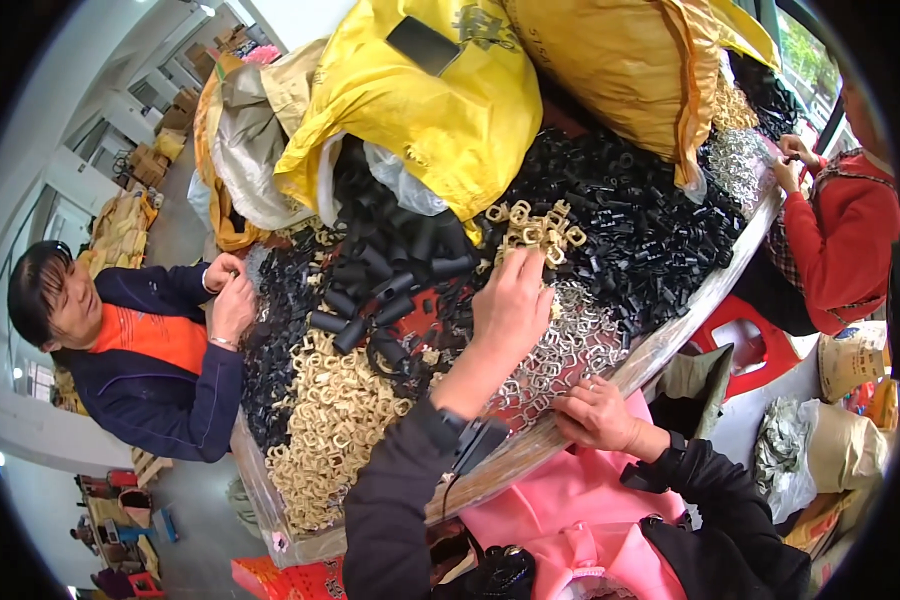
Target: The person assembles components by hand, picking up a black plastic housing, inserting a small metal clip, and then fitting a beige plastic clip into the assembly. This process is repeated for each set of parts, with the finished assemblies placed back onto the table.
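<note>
My left hand (515,305) reaches across the table to a small heap of tan plastic buckles (540,228). Its fingers are bent together at the near side of the heap, and the fingertips are partly hidden. At the table's near edge, my right hand (602,414) is closed with curled fingers beside a spread of silver metal rings (545,370). Whatever it holds is too small or hidden to make out. Between my left forearm and the left side lies a large pile of cream ring-shaped buckles (335,430).
Black tubes (380,285) and a heap of small black parts (610,220) cover the middle. Yellow sacks (420,110) stand at the back, one with a dark phone (423,45) on it. Co-workers sit left and right; a red stool (745,345) stands at right.
</note>
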`<state>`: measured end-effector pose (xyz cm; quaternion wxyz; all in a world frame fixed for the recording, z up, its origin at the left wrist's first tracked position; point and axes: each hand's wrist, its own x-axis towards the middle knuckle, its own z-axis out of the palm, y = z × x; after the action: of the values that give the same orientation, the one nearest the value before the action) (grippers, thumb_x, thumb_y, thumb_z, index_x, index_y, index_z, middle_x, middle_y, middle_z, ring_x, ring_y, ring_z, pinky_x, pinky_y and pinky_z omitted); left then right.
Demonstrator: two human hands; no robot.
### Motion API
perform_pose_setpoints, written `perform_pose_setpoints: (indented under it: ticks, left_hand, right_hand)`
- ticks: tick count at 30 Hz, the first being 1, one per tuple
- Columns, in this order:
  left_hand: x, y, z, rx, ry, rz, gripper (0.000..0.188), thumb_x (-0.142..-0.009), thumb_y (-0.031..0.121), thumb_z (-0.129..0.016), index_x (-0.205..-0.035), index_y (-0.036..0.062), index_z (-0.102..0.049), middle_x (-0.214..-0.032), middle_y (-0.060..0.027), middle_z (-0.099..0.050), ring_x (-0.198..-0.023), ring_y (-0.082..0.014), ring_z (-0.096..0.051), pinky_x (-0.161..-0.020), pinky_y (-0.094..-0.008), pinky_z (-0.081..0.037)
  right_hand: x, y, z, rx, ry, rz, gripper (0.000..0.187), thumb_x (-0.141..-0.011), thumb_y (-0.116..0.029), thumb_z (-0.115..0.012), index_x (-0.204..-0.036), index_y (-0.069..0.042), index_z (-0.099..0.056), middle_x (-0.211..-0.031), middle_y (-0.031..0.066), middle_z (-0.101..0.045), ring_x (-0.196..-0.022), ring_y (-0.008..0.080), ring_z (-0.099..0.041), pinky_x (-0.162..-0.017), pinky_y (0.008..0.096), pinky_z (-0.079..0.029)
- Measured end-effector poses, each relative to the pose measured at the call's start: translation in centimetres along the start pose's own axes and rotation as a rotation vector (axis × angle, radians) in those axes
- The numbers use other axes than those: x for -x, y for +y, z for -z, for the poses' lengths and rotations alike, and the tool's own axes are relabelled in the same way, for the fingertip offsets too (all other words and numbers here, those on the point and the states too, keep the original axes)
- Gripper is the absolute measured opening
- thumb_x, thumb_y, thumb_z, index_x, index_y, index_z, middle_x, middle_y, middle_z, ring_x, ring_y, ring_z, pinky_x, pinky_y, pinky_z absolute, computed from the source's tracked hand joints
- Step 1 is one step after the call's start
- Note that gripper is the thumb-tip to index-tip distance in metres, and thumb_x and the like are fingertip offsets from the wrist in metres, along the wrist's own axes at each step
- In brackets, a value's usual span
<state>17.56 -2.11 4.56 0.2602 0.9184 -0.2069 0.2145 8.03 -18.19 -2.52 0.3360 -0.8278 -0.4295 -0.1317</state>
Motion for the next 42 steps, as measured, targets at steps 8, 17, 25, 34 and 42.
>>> perform_pose_setpoints:
  ticks: [8,17,25,34,42]
  left_hand:
    - [-2.6,-3.4,-2.8,-0.074,-0.035,0.188,0.029,-0.069,0.016,-0.061,-0.095,0.0034,-0.053,-0.093,-0.0116,-0.053,-0.078,-0.0297,-0.055,-0.066,-0.037,-0.046]
    - [-0.9,-4.7,-3.5,-0.035,-0.045,0.074,0.025,-0.069,0.016,-0.061,-0.09,0.0024,-0.056,-0.093,-0.0114,-0.054,-0.072,-0.0295,-0.057,-0.063,-0.036,-0.046]
    - [0.7,-3.1,-1.6,0.077,-0.076,0.169,0.028,-0.07,0.014,-0.061,-0.095,0.0012,-0.056,-0.096,-0.0116,-0.054,-0.062,-0.0229,-0.058,-0.061,-0.0317,-0.046]
    - [3.2,1.5,2.0,0.089,0.053,0.006,0.037,-0.067,0.011,-0.064,-0.101,0.002,-0.053,-0.097,-0.0119,-0.054,-0.069,-0.0215,-0.057,-0.064,-0.0311,-0.047]
    - [12.0,0.7,2.5,0.245,-0.162,-0.022,0.037,-0.075,0.005,-0.055,-0.111,0.0053,-0.045,-0.095,-0.0132,-0.052,-0.073,-0.0219,-0.055,-0.064,-0.0311,-0.048]
  right_hand:
    - [0.6,0.9,0.1,-0.111,0.025,0.006,0.022,-0.065,-0.011,-0.062,-0.085,-0.005,-0.056,-0.064,0.0047,-0.048,-0.058,0.0202,-0.049,-0.054,0.0315,-0.039]
    - [-5.9,8.6,6.5,0.055,0.261,-0.239,0.014,-0.066,-0.006,-0.058,-0.079,-0.006,-0.054,-0.069,0.0095,-0.053,-0.064,0.0272,-0.053,-0.059,0.0361,-0.043]
    - [-11.9,17.4,6.4,0.44,0.105,-0.566,0.023,-0.066,-0.015,-0.063,-0.087,-0.008,-0.054,-0.089,0.0108,-0.048,-0.078,0.0285,-0.051,-0.064,0.0377,-0.042]
    - [-9.1,12.0,7.3,0.393,0.3,-0.283,0.023,-0.063,-0.011,-0.064,-0.082,-0.005,-0.055,-0.083,0.0092,-0.049,-0.077,0.0268,-0.049,-0.064,0.0355,-0.039]
    - [-5.7,-0.3,3.8,-0.636,-0.381,-0.5,0.013,-0.069,-0.004,-0.061,-0.079,0.0,-0.055,-0.07,0.0098,-0.054,-0.066,0.0195,-0.054,-0.058,0.0309,-0.044]
